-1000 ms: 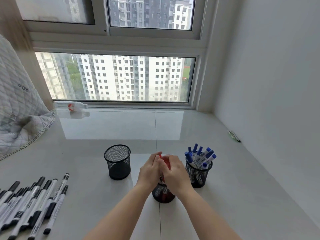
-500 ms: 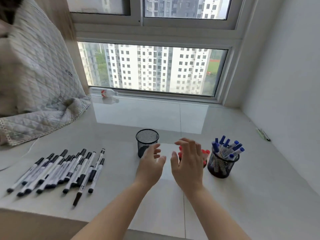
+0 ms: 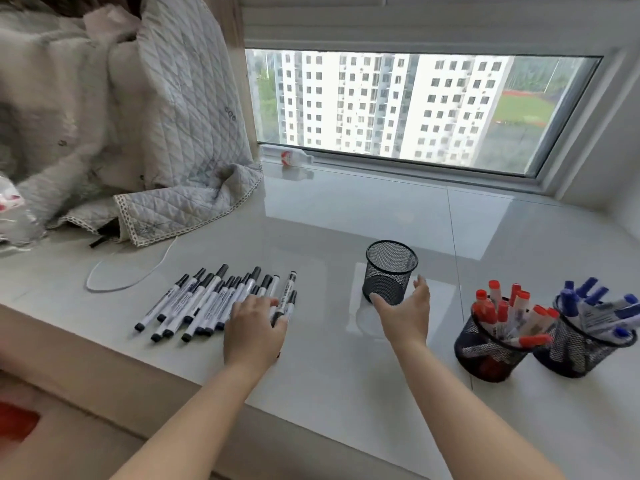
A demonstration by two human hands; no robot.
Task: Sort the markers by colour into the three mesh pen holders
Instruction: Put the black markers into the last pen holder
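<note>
On the glossy white surface [image 3: 311, 375] below the window, a loose row of black markers [image 3: 207, 299] lies left of the empty mesh holder [image 3: 390, 271]. The left hand [image 3: 254, 327] rests flat on the near ends of the rightmost markers, fingers straight, gripping nothing. The right hand [image 3: 405, 313] is spread open just before the empty holder, close to its base. The red markers [image 3: 502, 313] and blue markers [image 3: 595, 306] already stand in their own holders. The markers look light, stiff and smooth, likely to roll on the slick surface; gathering several by mid-barrel seems safest.
</note>
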